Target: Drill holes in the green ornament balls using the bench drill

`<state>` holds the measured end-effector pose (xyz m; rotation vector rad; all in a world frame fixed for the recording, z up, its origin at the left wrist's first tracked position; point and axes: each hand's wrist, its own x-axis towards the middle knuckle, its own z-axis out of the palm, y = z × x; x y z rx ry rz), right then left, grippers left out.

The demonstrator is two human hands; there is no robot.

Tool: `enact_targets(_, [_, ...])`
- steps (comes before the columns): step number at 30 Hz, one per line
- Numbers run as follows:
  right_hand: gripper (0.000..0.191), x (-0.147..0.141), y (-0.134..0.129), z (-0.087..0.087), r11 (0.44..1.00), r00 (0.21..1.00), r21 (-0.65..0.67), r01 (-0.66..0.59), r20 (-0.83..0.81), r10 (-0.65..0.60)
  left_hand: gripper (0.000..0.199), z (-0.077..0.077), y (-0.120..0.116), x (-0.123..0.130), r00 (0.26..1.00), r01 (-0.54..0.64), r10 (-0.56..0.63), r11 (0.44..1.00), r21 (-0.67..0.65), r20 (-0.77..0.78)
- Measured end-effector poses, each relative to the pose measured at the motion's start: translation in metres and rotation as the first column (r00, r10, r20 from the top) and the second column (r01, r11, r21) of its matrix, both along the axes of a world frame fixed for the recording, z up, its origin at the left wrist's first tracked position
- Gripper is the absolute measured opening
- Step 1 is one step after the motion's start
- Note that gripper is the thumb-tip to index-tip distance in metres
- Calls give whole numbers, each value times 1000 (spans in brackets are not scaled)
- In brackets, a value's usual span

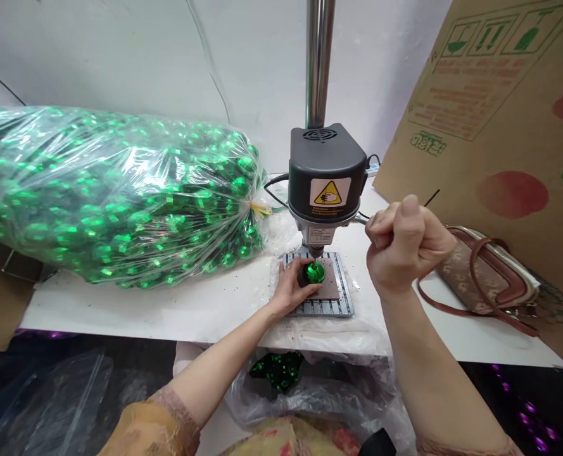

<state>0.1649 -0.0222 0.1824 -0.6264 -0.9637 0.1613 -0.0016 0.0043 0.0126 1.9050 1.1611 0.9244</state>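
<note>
The step in hand looked like drilling or pressing work on one shiny green ball ornament (315,272), held right under the tip of a small bench drill head (326,171), a dark grey housing on a steel column (319,63) w/ a yellow warning sticker (328,193). The left hand (290,286) came low from the bottom left w/ the forearm stretched forward, and its grip was closed around the ball from the side, though a dark part at the ball's base hid how the fingers sat. The ball stood on a brown pad (331,283) on a slotted metal plate (319,308), on the white tabletop (167,310). The right hand (407,244) was raised beside the drill head, wrist bent, its grip closed in a fist on a thin dark rod (432,197), which seemed to reach to the side of the drill head, prob. as a lever. In my judgement the next move called for keeping the ball steady and centred under the tip. A big clear plastic bag (114,196) full of green ball ornaments lay to the left, and a brown handbag (487,272) lay to the right
</note>
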Motion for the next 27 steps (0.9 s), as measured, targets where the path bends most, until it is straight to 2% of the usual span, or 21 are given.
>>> enact_targets(9, [49, -1, 3, -14, 994, 999, 97, 52, 8, -53, 55, 0, -1, -1, 1000, 1, -1, 1000, -6, -5])
enact_targets(14, [45, 0, 7, -22, 976, 998, 208, 60, 11, -64, 55, 0, -1, -1, 1000, 5, -5, 1000, -5, 12])
enact_targets(19, [45, 0, 10, -28, 971, 995, 218, 93, 9, -97, 54, 0, -1, 0, 1000, 1, -1, 1000, -7, 10])
enact_targets(27, [39, 3, 10, -35, 935, 996, 354, 0, 88, -34, 55, 0, -1, 0, 1000, -3, 3, 1000, -6, 23])
